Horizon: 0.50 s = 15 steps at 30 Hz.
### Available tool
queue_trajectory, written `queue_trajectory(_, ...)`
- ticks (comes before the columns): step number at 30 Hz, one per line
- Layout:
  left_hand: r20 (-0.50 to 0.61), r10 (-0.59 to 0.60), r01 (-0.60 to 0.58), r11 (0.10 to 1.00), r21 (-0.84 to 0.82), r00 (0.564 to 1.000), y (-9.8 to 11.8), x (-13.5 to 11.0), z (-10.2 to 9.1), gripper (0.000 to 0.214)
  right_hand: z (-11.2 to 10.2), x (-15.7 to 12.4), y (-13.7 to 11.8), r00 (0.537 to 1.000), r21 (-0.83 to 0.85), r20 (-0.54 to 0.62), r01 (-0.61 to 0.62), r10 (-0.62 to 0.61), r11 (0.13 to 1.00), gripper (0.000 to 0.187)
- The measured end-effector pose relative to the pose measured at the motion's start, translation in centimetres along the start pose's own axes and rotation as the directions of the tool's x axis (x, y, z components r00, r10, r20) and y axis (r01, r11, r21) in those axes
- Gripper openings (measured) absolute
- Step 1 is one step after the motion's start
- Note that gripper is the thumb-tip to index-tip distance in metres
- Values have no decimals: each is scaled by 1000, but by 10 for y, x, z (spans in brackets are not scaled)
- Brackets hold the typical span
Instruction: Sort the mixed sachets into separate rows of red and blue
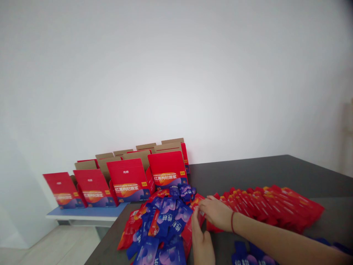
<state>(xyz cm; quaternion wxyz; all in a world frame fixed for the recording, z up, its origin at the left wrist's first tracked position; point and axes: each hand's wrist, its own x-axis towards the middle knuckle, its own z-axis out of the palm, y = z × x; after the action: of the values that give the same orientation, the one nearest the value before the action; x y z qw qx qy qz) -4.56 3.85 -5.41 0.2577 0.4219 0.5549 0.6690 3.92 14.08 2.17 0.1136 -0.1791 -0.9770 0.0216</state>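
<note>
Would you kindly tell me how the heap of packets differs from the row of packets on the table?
The heap mixes blue and red packets; the row is all red. The heap lies jumbled, packets pointing every way; the row is neatly overlapped in one line. The heap sits nearer the boxes; the row stretches off to the right. Both rest on the dark table.

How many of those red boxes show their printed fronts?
4, in a row along the blue shelf: leftmost box, second box, third box, rightmost box. More stand behind, mostly hidden.
</note>
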Motion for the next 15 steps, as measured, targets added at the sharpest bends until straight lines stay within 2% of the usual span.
queue_trajectory(2,-49,42,-42,999,13,998,8,-1,-3,73,8,10,-2,999,-5,15,33,-33,999,32)
queue_trajectory(7,-112,74,-61,991,119,991,17,-2,-6,69,28,25,-4,996,-25,58,63,-62,998,65)
queue_trajectory(10,-108,79,-62,986,154,991,15,-2,-6,69,30,25,-4,994,-38,76,76,-73,996,65)
queue_trajectory(15,-107,96,-79,985,154,990,11,-1,-5,70,22,12,-3,991,-3,78,107,-106,994,74)
